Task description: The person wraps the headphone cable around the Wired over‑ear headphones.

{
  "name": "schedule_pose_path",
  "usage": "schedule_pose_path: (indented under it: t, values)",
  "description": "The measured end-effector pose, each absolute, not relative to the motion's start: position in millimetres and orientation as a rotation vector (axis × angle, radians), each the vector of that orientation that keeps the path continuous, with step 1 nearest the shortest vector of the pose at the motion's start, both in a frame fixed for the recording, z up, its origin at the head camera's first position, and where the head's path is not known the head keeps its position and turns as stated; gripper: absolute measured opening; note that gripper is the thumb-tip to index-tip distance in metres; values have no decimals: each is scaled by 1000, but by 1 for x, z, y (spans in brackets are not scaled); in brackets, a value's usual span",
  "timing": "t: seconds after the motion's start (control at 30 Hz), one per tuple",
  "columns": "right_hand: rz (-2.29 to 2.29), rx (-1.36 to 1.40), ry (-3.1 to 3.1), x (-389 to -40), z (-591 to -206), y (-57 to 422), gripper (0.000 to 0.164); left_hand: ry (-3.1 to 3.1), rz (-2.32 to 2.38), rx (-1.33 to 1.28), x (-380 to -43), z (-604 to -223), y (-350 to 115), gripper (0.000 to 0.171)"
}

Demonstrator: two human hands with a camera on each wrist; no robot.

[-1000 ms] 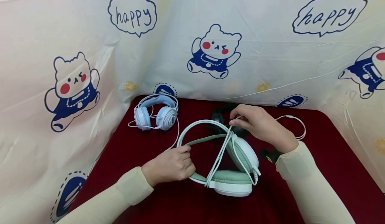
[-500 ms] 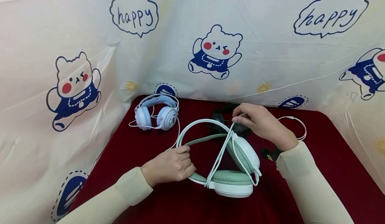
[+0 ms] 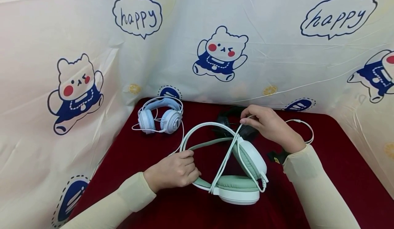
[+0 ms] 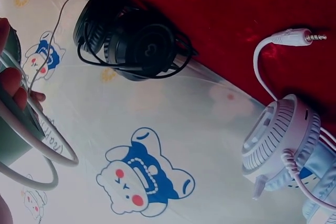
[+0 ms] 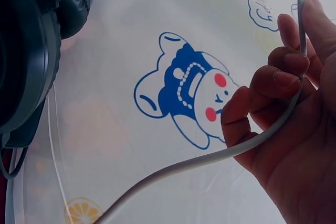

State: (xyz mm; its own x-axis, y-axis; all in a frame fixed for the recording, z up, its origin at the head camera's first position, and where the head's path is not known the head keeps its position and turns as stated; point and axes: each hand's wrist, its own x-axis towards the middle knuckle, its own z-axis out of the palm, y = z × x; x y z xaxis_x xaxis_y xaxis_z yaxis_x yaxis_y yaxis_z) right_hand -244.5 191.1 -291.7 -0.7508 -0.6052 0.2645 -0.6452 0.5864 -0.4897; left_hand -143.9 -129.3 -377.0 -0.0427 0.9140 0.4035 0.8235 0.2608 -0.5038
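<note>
The left hand [image 3: 172,170] curls its fingers round the headband of the green-and-white headphones [image 3: 239,196], located between both hands over the red table [image 3: 146,152]; contact with the cloth cannot be determined. The right hand [image 3: 269,126] pinches the cable [image 5: 184,167], which runs taut across the headband. Black headphones [image 4: 149,51] lie behind; blue headphones [image 3: 170,120] stand left.

Light is soft, both wrist views dimmer.

plain red-covered table [image 3: 143,153], light-blue headphones [image 3: 170,121] parked back left, black headphones [image 4: 144,51] mid-back, white cable loop [image 3: 313,133] off right
</note>
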Motion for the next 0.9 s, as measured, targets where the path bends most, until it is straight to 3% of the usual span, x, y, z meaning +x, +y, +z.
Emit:
schedule_pose_path:
  t: [0.27, 0.53, 0.9]
  values:
    - [849, 1061, -2676, -254, -299, 199, 8, -1869, 184, -1557, -145, -380, -130, 9]
    - [889, 1019, -2687, -263, -306, 206, 9, -1799, 165, -1535, -146, -381, -128, 26]
    - [986, 896, -2698, -283, -329, 208, 11, -1785, 181, -1521, -152, -375, -120, 27]
